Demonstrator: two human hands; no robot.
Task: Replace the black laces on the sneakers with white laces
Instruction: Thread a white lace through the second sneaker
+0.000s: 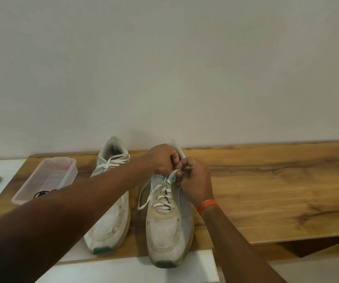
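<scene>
Pinching the flat white lace [165,198] atop the right mesh sneaker [169,225], left hand [161,160] and right hand [195,180] clamp it.

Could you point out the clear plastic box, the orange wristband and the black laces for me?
clear plastic box [48,177]: head view, on its side wall.
orange wristband [205,205]: head view, on the band's middle.
black laces [42,193]: head view, on the coiled bundle.

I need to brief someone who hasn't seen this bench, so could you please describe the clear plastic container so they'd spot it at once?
On the wooden bench, look at its left end, left of the two sneakers. The plastic container is a clear, lidless rectangular box, with black laces at its near end.
</scene>
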